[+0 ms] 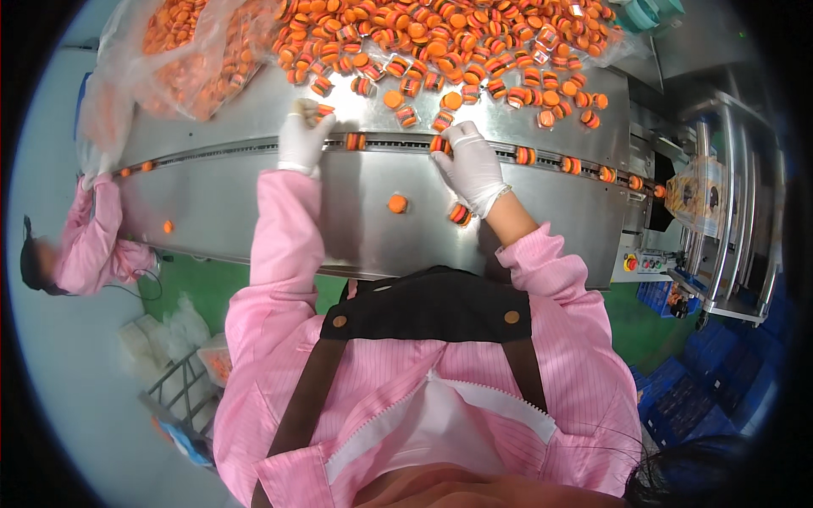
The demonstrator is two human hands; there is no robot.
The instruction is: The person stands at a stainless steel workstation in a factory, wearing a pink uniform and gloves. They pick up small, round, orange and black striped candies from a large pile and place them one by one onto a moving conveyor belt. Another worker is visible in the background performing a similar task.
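Note:
White gloves cover both of my hands over a steel table (356, 229). My left hand (302, 137) is at the far side of a narrow conveyor channel (385, 145), its thumb and fingers closed around a small orange burger-shaped candy (324, 111). To the right, my right hand (472, 165) has its fingertips on a layered orange, red and dark burger-shaped candy (439, 145) in the channel. Another wrapped candy (460, 214) lies below that hand, and an orange one (397, 203) rests between my forearms. Several candies stand on edge along the channel, such as one (356, 141) between my hands.
A large heap of candies (440, 38) covers the far side, beside a clear plastic bag (195, 63) full of them. The channel runs right into a machine with a metal frame (720, 203). At far left, a person in pink (93, 229) works. Blue crates (694, 398) stand at lower right.

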